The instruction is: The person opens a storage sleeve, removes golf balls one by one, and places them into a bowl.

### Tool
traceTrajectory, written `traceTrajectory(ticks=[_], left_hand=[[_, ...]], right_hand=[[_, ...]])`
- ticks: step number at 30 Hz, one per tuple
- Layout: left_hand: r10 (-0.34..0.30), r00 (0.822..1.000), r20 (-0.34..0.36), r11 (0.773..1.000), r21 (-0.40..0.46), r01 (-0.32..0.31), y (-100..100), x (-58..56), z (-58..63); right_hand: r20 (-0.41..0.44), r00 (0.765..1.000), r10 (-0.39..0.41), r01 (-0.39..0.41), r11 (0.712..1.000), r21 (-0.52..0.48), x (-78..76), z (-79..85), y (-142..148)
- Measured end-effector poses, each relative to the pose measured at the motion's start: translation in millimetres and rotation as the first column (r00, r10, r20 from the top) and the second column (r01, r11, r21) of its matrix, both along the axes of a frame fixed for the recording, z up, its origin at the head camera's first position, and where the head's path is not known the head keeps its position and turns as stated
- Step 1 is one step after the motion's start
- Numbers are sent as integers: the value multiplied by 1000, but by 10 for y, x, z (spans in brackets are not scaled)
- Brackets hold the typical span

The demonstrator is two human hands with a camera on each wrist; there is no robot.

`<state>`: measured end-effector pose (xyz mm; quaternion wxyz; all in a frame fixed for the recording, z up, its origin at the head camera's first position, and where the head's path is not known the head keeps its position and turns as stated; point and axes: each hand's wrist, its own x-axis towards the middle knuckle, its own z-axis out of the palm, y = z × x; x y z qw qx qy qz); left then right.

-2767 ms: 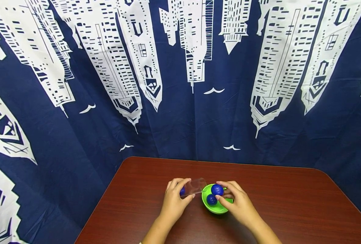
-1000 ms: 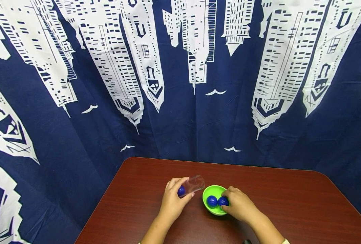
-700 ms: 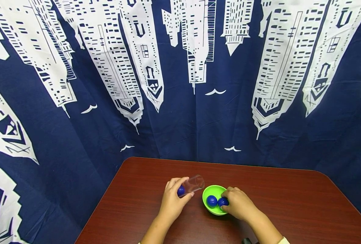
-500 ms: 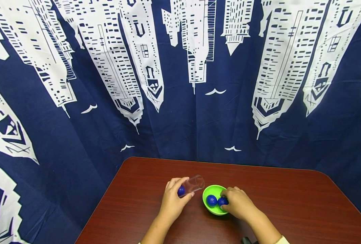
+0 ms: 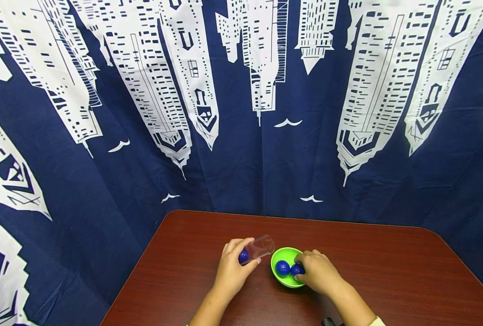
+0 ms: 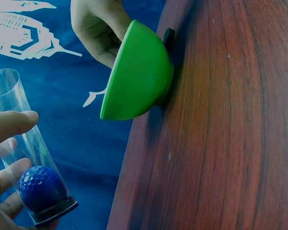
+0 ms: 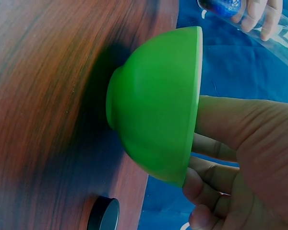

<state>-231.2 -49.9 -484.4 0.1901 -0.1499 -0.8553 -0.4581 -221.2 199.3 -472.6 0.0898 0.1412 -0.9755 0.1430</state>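
Between the thumb and fingers of the left hand (image 5: 231,269), a clear tube (image 5: 262,246) is gripped at a tilt, mouth toward the right hand (image 5: 319,271); the slant presumably keeps the first ball (image 6: 42,188) settled at the base while leaving the opening accessible. Just beside that mouth, between the hands, a bowl (image 7: 153,105) stands upright on the desk (image 5: 200,240), its hollow probably preventing the second ball (image 5: 282,268) and third ball (image 5: 297,270) from rolling away. The right hand reaches inside, grasping the third ball. The tube is transparent, straight-sided and black at its base; the balls are deep blue, the first visibly dimpled; the bowl is plain bright green. Past the bowl from the left hand lies a black cap (image 7: 104,214).
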Motion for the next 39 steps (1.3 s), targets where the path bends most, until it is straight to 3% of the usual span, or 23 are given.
traceTrajectory(ticks=[5,19,25,33,39], left_hand=[[0,1000,-7,1000,4,0,7,-4,-13],[-1,1000,-1,1000,-4,1,20,19,-3],[-5,1000,-27,1000,-25,4,32,30,4],[2,998,-70,997,-76,-8,70,67,-9],[26,993,-118,986,-159,-45,61,96,-15]], right_hand=[[-13,1000,3,-3,1000,-10,9,9,-1],[-55,998,-20,10,986,-164,48,-8,27],[-68,997,-31,10,959,-282,67,7,31],[-216,976,-5,-84,911,-404,109,-7,39],[-200,980,0,-95,881,-464,124,22,64]])
